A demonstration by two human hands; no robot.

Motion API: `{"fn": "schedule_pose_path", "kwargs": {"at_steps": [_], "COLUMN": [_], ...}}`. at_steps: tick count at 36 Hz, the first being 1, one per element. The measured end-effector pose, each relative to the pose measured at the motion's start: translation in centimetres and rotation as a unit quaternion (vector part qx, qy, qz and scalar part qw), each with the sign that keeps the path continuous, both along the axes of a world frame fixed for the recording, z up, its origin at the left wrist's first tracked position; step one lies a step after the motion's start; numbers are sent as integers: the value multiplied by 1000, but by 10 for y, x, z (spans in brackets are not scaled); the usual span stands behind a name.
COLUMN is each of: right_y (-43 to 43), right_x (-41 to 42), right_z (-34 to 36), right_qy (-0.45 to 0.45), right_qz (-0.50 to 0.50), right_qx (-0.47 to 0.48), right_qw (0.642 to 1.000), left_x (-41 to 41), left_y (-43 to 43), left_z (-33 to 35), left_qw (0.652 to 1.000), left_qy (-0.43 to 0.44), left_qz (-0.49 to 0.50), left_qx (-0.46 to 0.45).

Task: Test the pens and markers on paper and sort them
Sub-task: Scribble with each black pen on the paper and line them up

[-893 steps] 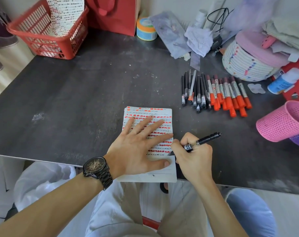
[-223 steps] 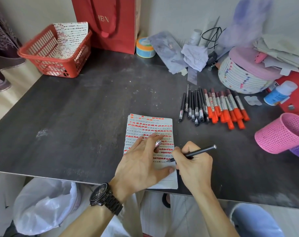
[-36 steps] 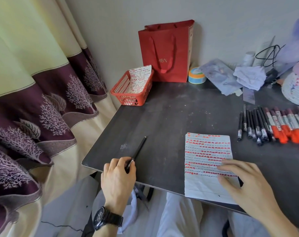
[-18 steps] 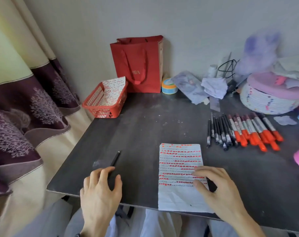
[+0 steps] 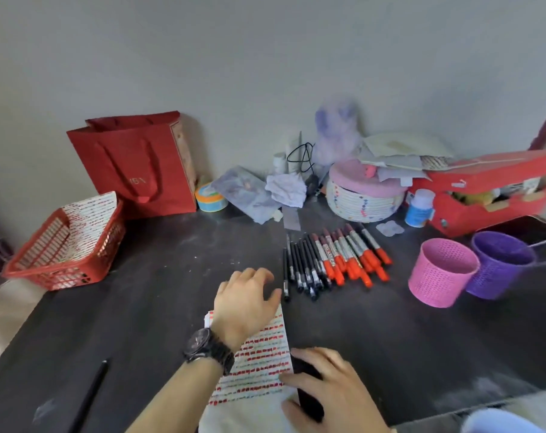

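A lined sheet of paper (image 5: 259, 364) covered in rows of red test marks lies at the table's near edge. My left hand (image 5: 246, 301), watch on the wrist, hovers over its top edge with loosely curled fingers holding nothing, just left of a row of black pens (image 5: 303, 270). Beside those pens lie several markers with orange caps (image 5: 349, 254). My right hand (image 5: 331, 392) rests with spread fingers on the paper's lower right edge. One black pen (image 5: 90, 395) lies alone at the near left of the table.
A pink mesh cup (image 5: 442, 273) and a purple one (image 5: 496, 264) stand at the right. A red basket (image 5: 62, 245) holding a marked sheet sits at the far left, with a red paper bag (image 5: 140, 164) behind it. Clutter lines the back wall.
My left hand has let go of the lone black pen at the left and moved right, across the paper toward the pen row. My right hand stays on the paper.
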State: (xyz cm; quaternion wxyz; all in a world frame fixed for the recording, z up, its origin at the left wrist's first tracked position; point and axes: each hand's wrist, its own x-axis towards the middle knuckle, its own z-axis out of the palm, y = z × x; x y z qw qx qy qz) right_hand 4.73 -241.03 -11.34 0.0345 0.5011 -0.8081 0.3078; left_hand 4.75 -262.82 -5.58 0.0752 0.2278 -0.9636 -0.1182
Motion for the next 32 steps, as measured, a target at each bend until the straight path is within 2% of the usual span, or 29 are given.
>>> {"fn": "schedule_pose_path", "kwargs": {"at_steps": [7,12,15,19,22,26,29,32], "right_y": [9,8,6,5,4,3,3,1], "right_x": [5,5,6,5,5,3,3,1], "right_z": [-3,-3,1,-1,-2,-4,-5,-8], "right_qy": [-49,-17,-1,25,39,46,36,45], "right_qz": [-40,-31,-37,-48,-48,-43,-41,-42], "right_qx": [-36,47,84,84,79,59,43,47], "right_qw": [997,998,996,995,995,996,998,997], "left_x": [-60,-70,-69,-64,-57,-45,-26,8], "left_y": [1,-6,-9,-14,-21,-32,-31,-17], "left_z": [-12,-12,-10,-10,-13,-10,-1,4], "left_qw": [989,986,984,984,986,980,963,920], "left_qy": [-142,-159,-172,-168,-140,-71,51,197], "left_qz": [-6,10,17,38,62,94,119,119], "left_qx": [-28,48,49,42,61,158,237,317]}}
